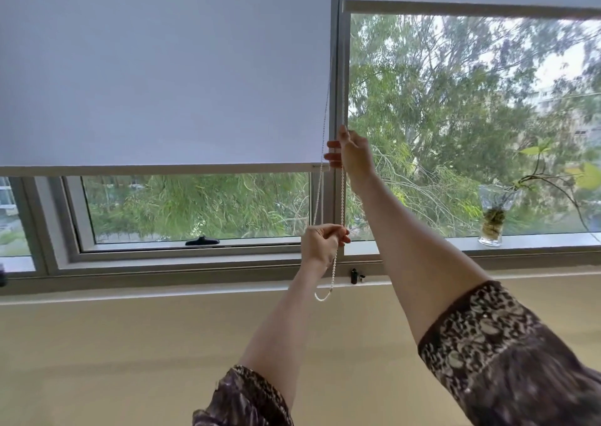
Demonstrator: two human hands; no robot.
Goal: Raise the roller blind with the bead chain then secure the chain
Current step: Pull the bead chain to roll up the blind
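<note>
Bead chain [342,197] runs 12-to-6 through both hands. Left hand [323,246] grips it low, curled round it, loop end [322,297] dangling at its 6. Right hand [353,152] pinches it at left's 12, higher up. Roller blind [162,84] behind, at 10 o'clock: plain white, hem rail [156,169] low, lots left to raise.

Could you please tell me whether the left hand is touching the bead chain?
Touching. The head view shows the left hand curled round the bead chain.
</note>
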